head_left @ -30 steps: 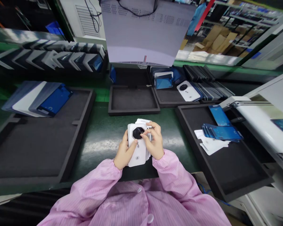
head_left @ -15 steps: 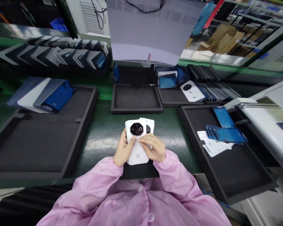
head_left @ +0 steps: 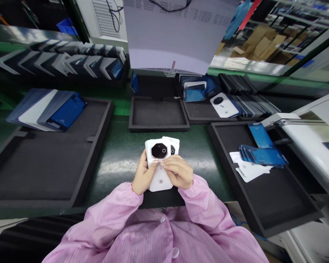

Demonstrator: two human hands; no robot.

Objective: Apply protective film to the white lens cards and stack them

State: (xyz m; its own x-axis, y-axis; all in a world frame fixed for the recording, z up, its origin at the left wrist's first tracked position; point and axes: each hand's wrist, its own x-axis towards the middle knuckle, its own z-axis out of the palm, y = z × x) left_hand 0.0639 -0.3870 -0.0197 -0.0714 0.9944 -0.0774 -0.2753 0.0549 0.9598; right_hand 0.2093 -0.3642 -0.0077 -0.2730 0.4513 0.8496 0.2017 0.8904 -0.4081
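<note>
A white phone back cover [head_left: 160, 182] with a dark octagonal camera area lies in front of me, over the green bench. My left hand [head_left: 143, 175] grips its left side, the thumb resting on its face below the camera area. My right hand [head_left: 179, 171] is closed in a pinch over the cover's middle, fingertips close to the left thumb. A shiny, clear-looking bit shows by the fingertips, too small to name. Behind the cover, a second white back cover [head_left: 176, 141] sticks out at the upper right, partly hidden.
A black tray [head_left: 38, 164] on the left holds a leaning stack of panels [head_left: 41, 109]. Another black tray [head_left: 279, 204] on the right carries blue-filmed panels [head_left: 265, 156] and white covers. Racks of panels [head_left: 57, 62] stand behind, and a small black tray [head_left: 159, 128] sits ahead.
My right fingertips have shifted very slightly to the right on the cover. A round mark lower on the cover looks darker and clearer now. My left hand has stayed in place.
</note>
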